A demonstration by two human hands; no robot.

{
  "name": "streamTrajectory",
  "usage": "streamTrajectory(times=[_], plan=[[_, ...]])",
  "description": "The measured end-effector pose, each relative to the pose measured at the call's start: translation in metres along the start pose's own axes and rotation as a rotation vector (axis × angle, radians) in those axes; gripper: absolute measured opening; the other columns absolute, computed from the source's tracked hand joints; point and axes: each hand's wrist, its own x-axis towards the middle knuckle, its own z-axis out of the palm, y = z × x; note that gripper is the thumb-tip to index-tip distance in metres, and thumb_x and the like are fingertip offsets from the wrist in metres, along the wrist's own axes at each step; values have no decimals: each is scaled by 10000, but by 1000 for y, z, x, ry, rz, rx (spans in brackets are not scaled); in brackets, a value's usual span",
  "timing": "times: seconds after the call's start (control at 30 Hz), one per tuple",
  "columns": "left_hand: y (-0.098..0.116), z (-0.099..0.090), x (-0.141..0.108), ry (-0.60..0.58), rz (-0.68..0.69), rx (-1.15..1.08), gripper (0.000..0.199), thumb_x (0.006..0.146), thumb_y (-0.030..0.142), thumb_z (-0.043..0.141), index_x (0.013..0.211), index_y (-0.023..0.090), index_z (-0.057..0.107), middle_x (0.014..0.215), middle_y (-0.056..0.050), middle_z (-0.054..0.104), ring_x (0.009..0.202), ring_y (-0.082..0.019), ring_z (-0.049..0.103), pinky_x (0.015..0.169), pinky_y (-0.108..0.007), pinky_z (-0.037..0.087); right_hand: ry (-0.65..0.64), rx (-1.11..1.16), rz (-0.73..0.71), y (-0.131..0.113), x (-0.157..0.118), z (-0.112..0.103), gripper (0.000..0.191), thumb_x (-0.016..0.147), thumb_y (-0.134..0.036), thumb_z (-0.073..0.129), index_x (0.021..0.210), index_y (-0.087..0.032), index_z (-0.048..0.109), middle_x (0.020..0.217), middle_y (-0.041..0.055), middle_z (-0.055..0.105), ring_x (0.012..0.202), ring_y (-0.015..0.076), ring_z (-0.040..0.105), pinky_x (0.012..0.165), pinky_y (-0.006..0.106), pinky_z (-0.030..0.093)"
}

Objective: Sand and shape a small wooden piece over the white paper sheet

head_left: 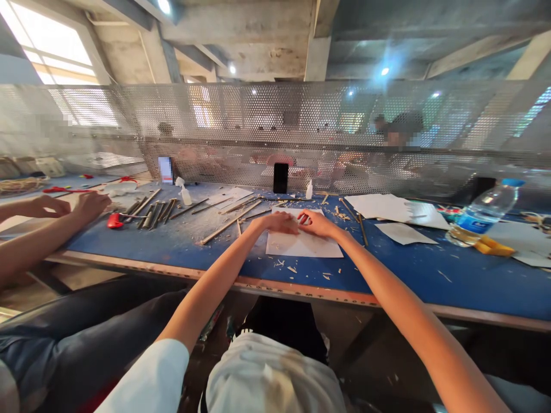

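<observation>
Both of my hands meet over a white sheet of paper [301,248] on the blue bench. My left hand [282,222] is over the sheet's upper left part, its fingers bent and pressed together towards the right. Close beside it, my right hand [317,222] has curled fingers with the tips drawn in. Anything pinched between the fingertips is too small or hidden to make out. Pale wood shavings [293,269] lie around the paper's lower edge. A long thin wooden stick [230,222] rests left of my left hand.
Metal tools [159,213] and a red-handled tool [114,221] lie to the left, near another person's hands [88,206]. A black phone [280,178] and a small white bottle [309,189] stand behind the paper. Rightward are white sheets [379,205] and a tilted water bottle [484,213]. Perforated metal screens [241,123] border the bench.
</observation>
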Motion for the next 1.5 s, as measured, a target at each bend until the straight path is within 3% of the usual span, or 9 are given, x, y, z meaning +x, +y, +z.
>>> streamTrajectory(times=[0.17, 0.57, 0.93, 1.07, 1.23, 1.5], plan=[[0, -1, -2, 2, 17, -9, 854, 918, 740, 616, 1616, 260, 507, 1589, -141, 584, 1410, -381, 558, 1182, -451, 426, -5, -11, -4, 3, 0, 0, 311, 841, -354, 792, 1083, -215, 653, 1058, 70, 775, 784, 170, 645, 686, 273, 495], [11, -9, -9, -4, -8, -13, 830, 926, 772, 610, 1590, 280, 535, 1579, -113, 597, 1404, -374, 556, 1159, -435, 448, -17, -59, -7, 3, -2, -3, 309, 879, -351, 763, 1128, -207, 652, 1045, 67, 780, 719, 156, 624, 644, 262, 447], [3, -5, -5, -8, -4, -35, 895, 912, 768, 629, 1639, 267, 484, 1631, -147, 542, 1433, -408, 526, 1182, -463, 423, 47, -80, -12, -4, -1, -3, 259, 848, -251, 782, 1088, -207, 694, 1059, 70, 808, 737, 158, 638, 681, 267, 483], [-1, 0, 2, -8, 5, -22, 886, 912, 764, 628, 1643, 286, 477, 1586, -123, 592, 1427, -384, 533, 1176, -450, 434, 41, -63, -12, -4, 0, -4, 246, 843, -210, 759, 1084, -203, 714, 1050, 67, 811, 739, 157, 636, 691, 269, 489], [-7, 4, 5, 4, 22, -12, 892, 910, 778, 627, 1660, 327, 452, 1591, -103, 591, 1440, -387, 523, 1175, -462, 435, 35, -48, -13, -6, -1, -5, 242, 850, -267, 784, 1074, -198, 725, 1034, 63, 805, 762, 163, 645, 697, 270, 489], [-4, 2, 4, -11, 6, -28, 906, 904, 809, 604, 1617, 257, 512, 1567, -147, 600, 1388, -390, 564, 1153, -456, 454, 40, -9, -16, -4, 1, -1, 271, 822, -208, 802, 1084, -203, 734, 954, 44, 792, 801, 178, 672, 713, 266, 504]])
